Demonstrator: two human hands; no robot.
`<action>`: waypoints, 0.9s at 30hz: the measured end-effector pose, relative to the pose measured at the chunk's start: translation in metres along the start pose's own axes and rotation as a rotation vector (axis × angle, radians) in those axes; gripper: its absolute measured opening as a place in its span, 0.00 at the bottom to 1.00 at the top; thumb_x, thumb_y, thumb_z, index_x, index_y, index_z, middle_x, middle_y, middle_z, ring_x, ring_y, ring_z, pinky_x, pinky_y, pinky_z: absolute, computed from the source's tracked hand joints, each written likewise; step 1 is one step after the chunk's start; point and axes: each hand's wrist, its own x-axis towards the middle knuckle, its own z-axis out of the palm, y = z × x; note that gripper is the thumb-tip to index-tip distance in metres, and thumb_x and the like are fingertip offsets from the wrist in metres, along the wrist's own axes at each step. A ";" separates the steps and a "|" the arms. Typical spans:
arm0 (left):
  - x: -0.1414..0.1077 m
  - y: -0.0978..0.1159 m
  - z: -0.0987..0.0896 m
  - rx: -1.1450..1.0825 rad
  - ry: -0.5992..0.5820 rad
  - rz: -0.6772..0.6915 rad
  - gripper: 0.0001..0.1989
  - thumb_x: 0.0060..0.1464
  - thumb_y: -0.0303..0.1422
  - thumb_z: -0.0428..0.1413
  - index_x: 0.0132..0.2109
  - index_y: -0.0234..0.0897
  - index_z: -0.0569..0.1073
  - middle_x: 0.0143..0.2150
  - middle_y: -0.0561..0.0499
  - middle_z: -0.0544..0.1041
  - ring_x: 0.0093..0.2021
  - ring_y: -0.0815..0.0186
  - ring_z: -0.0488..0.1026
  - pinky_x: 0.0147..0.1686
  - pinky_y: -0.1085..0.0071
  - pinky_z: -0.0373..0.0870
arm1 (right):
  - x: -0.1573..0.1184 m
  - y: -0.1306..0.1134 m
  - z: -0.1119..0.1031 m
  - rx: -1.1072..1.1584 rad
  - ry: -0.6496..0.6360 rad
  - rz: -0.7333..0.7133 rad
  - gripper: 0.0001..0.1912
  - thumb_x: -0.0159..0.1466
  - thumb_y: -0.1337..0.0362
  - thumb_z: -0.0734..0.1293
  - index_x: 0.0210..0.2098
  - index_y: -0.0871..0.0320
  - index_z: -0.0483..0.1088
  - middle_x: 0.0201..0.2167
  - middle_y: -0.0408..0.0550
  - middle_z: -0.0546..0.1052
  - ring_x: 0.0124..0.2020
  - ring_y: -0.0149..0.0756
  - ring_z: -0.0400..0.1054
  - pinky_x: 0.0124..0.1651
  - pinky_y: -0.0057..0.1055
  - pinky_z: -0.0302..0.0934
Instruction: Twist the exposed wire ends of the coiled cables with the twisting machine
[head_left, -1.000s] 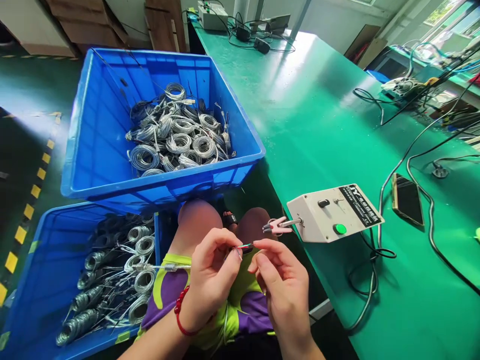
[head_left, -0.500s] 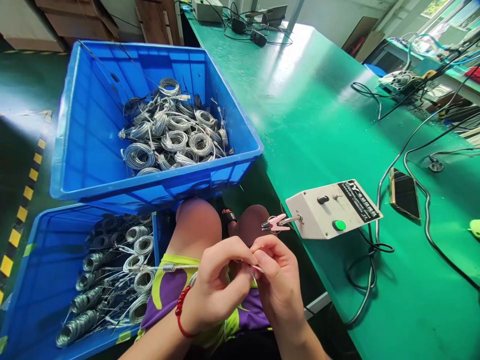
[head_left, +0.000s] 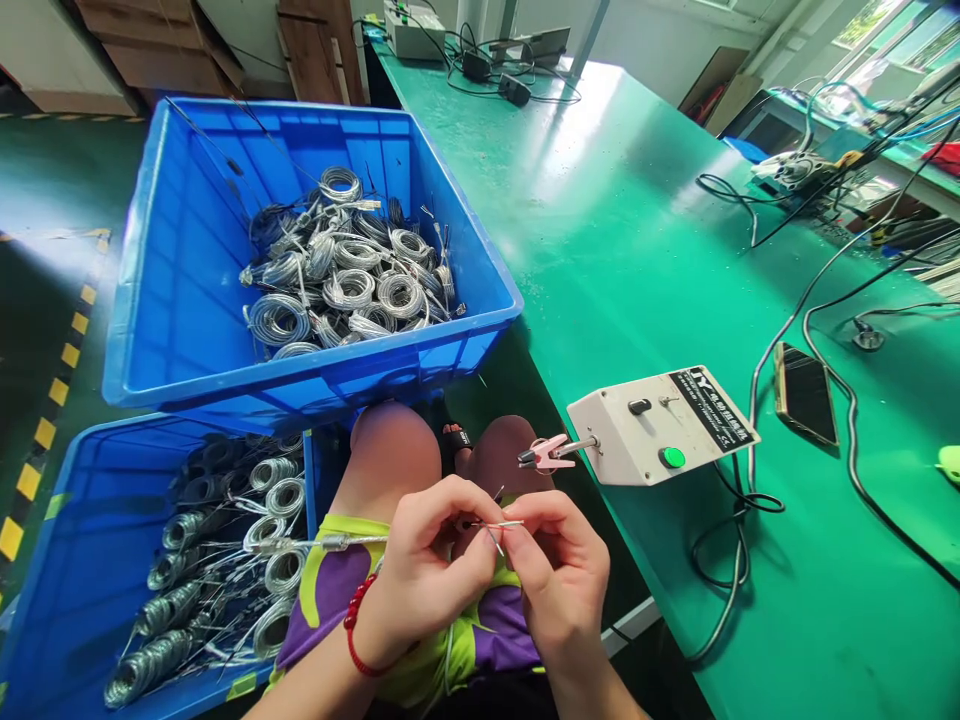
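Note:
Over my lap, my left hand (head_left: 442, 555) pinches the end of a clear-jacketed cable (head_left: 352, 541), whose body runs out leftward past the wrist with the red bead bracelet. Thin split wires (head_left: 496, 526) stick out between the fingertips of both hands. My right hand (head_left: 559, 560) is closed in a pinch on those wire ends, its thumb and forefinger close to the left fingertips. Just above the hands, a pink clip (head_left: 550, 453) is mounted on the shaft of a beige machine box (head_left: 660, 425) with a green button.
A large blue bin (head_left: 315, 375) of coiled cables stands ahead to the left, above a second blue bin (head_left: 67, 540) with more coils. On the green table (head_left: 637, 280) lie a phone (head_left: 805, 395) and grey cables (head_left: 750, 430). Adapters (head_left: 514, 90) sit at its far end.
My fingertips have shifted slightly, and the wire ends now show spread apart between them. The camera view has tilted a little, moving the surroundings slightly.

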 end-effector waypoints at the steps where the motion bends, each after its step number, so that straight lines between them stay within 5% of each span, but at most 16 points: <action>1: 0.000 -0.001 0.000 0.000 0.007 -0.004 0.08 0.67 0.23 0.62 0.45 0.43 0.81 0.32 0.54 0.80 0.28 0.69 0.70 0.29 0.76 0.67 | 0.002 -0.001 0.001 -0.003 0.003 -0.013 0.03 0.72 0.65 0.78 0.43 0.49 0.86 0.31 0.42 0.84 0.29 0.31 0.75 0.34 0.24 0.71; 6: 0.001 -0.002 0.002 -0.041 0.045 -0.045 0.07 0.67 0.23 0.63 0.44 0.43 0.81 0.33 0.54 0.79 0.29 0.70 0.71 0.29 0.77 0.68 | 0.005 0.003 -0.003 0.018 0.011 0.006 0.03 0.72 0.64 0.78 0.40 0.51 0.86 0.31 0.43 0.83 0.29 0.33 0.74 0.33 0.27 0.67; 11: 0.010 0.002 0.006 -0.113 0.107 -0.081 0.07 0.68 0.24 0.65 0.42 0.41 0.81 0.35 0.54 0.81 0.30 0.71 0.73 0.30 0.80 0.70 | 0.010 0.021 -0.013 0.070 0.021 0.184 0.23 0.78 0.51 0.70 0.30 0.56 0.81 0.24 0.44 0.74 0.26 0.34 0.65 0.31 0.32 0.57; 14: 0.015 0.003 0.008 -0.138 0.134 -0.125 0.06 0.69 0.26 0.66 0.41 0.40 0.80 0.34 0.54 0.80 0.29 0.71 0.71 0.29 0.80 0.69 | 0.022 0.027 -0.011 0.153 0.088 0.285 0.22 0.76 0.44 0.71 0.40 0.57 0.85 0.23 0.43 0.74 0.23 0.33 0.61 0.27 0.31 0.52; 20: 0.016 0.000 0.010 -0.200 0.132 -0.203 0.06 0.72 0.35 0.68 0.44 0.40 0.82 0.37 0.52 0.80 0.33 0.69 0.73 0.33 0.78 0.71 | 0.044 0.019 -0.009 0.521 0.132 0.395 0.23 0.71 0.47 0.75 0.59 0.52 0.84 0.27 0.41 0.73 0.26 0.34 0.63 0.32 0.32 0.61; 27: 0.019 -0.006 0.010 -0.238 0.150 -0.244 0.06 0.74 0.37 0.68 0.45 0.41 0.83 0.36 0.52 0.84 0.35 0.69 0.78 0.36 0.79 0.74 | 0.048 0.026 -0.015 0.572 0.138 0.303 0.18 0.68 0.46 0.81 0.50 0.48 0.85 0.25 0.35 0.66 0.20 0.27 0.41 0.24 0.29 0.52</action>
